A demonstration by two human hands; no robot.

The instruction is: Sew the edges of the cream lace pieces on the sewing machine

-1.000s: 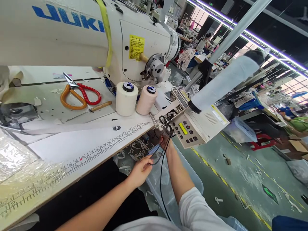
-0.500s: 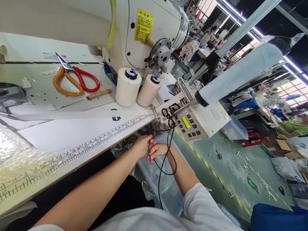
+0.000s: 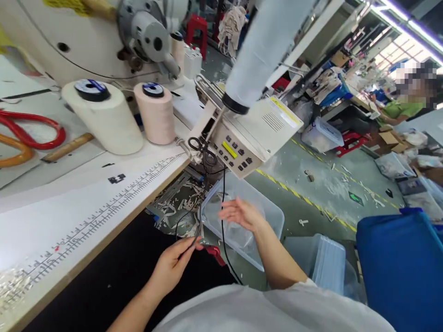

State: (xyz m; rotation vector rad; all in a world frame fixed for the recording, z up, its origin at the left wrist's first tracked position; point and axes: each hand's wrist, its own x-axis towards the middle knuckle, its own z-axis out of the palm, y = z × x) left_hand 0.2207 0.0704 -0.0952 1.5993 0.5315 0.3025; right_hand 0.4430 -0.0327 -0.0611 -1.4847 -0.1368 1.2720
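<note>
A thin black cord (image 3: 200, 216), smooth and round in section, hangs from the edge of the surface (image 3: 104, 203) and drops toward the person's lap. The left hand (image 3: 173, 263) has its fingers (image 3: 191, 244) pinched narrow on the cord just below the surface edge, with a small red piece (image 3: 212, 251) just beside the fingertips at 3 o'clock. A second black strand (image 3: 222, 221) falls separately, passing close to the right hand (image 3: 240, 214), which is blurred, with its fingers spread wide and holding nothing, above a clear, glossy plastic bin (image 3: 270, 216).

At 12 o'clock from the left hand, the cord runs up to a tangle of black loops (image 3: 204, 154) at the corner of a cream, boxy control unit (image 3: 256, 136) with dark buttons and a yellow-green display. A pale fabric-wrapped roll (image 3: 263, 46) slants up from its top.

The surface is smooth white with a printed ruler scale (image 3: 104, 212) along its front edge. On it stand two cylindrical thread cones, one white (image 3: 104, 120) and one pale pink (image 3: 157, 113), each matte and capped in black. At 10 o'clock lie red and orange scissor handles (image 3: 31, 138) and a wooden-handled tool (image 3: 67, 147). Fabric scraps (image 3: 176, 212) litter the floor under the surface.
</note>
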